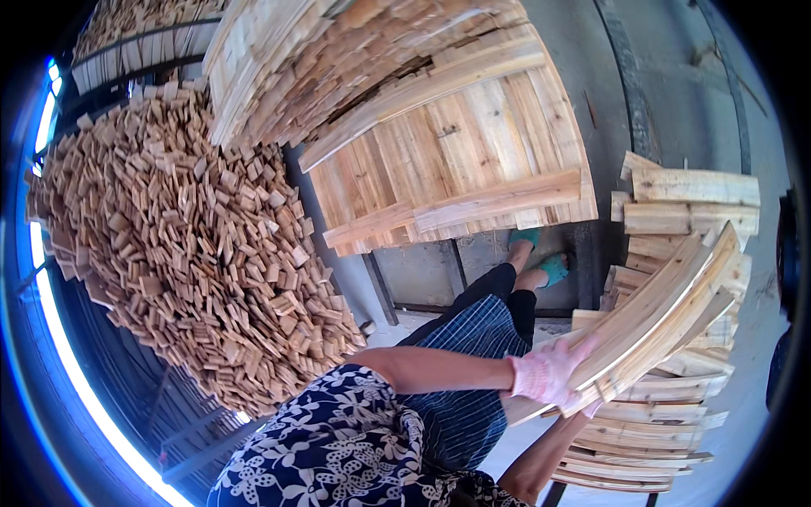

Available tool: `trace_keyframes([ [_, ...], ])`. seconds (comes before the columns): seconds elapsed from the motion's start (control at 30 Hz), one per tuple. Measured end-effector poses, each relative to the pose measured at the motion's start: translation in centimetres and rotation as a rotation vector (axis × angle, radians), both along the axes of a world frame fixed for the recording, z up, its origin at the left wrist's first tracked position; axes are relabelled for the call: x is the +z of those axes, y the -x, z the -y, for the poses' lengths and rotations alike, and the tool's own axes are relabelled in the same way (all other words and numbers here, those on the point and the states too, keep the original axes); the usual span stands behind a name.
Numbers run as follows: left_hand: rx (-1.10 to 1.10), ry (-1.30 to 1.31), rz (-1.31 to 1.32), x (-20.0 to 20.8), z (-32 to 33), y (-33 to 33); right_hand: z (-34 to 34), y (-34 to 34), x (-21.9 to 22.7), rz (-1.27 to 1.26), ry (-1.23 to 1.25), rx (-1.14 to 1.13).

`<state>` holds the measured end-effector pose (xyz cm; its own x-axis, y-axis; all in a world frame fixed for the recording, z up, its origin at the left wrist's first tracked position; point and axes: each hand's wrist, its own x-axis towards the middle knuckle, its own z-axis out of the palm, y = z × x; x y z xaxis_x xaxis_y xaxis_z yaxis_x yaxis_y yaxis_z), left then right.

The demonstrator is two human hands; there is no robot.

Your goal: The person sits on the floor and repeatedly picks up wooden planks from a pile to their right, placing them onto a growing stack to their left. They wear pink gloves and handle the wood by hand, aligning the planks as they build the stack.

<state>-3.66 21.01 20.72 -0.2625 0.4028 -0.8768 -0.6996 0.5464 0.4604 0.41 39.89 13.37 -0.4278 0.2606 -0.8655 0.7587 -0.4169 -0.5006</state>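
**Two gloved hands at a bundle of long boards**

My left hand [549,372], in a pale pink glove, grasps a bundle of long boards [659,306] near its lower end, fingers spread across the pale wood. My right hand [591,409] lies at the bundle's lower edge, largely hidden behind it; how firmly its fingers close, I cannot tell. The bundle is to the right of my body and slants up and away toward the right, overlapping in view a stack of planks [676,389]; whether the two touch is unclear. Ahead of me, planks lie side by side as a panel [465,135], with strips of wood across its near and far edges. Beyond it rise more stacked boards [372,51]. To the left spreads a large heap of small wooden blocks [186,245]. Below, I wear a dark floral top [329,448] and a blue checked apron [473,397].
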Motion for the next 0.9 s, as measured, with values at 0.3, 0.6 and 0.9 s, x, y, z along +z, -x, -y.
trace_keyframes([
  [0.3, 0.540, 0.142, -0.374, 4.5, 1.9, -10.7, 6.3, 3.9, 3.5, -0.128, 0.057, 0.342],
  [0.6, 1.077, 0.271, -0.548, -2.2, 12.9, -17.0, 24.4, 4.9, -1.7, -0.049, 0.342, 0.791],
  [0.9, 0.953, 0.238, -0.192, -17.5, 29.3, -23.9, 37.8, -4.2, -12.4, -0.155, 0.157, 0.820],
])
